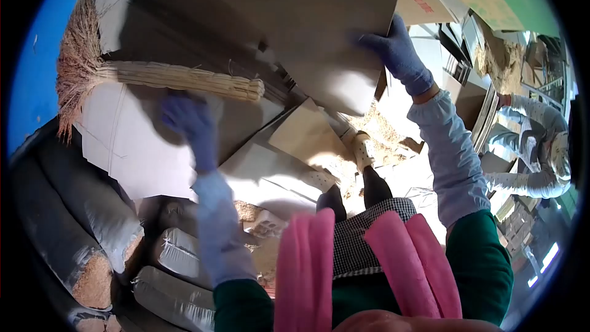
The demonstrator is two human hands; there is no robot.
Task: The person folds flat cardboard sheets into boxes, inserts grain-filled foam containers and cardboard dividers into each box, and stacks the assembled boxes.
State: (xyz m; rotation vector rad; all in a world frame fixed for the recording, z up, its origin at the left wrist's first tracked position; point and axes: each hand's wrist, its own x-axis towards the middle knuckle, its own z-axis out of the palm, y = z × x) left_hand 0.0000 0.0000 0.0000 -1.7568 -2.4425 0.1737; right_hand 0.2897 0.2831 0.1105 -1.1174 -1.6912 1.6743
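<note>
Looks mid-handling: right hand (399, 55) clamped on the edge of the big cardboard sheet (307, 31), loose flat pieces (310, 134) left lying below; left hand (187, 118) beside broom (178, 80), too blurred to tell grip.

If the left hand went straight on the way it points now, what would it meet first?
Probably the broom's handle, which lies across the line just beyond the left hand. The hand is blurred and its height unclear, so it might pass over the handle instead.
</note>
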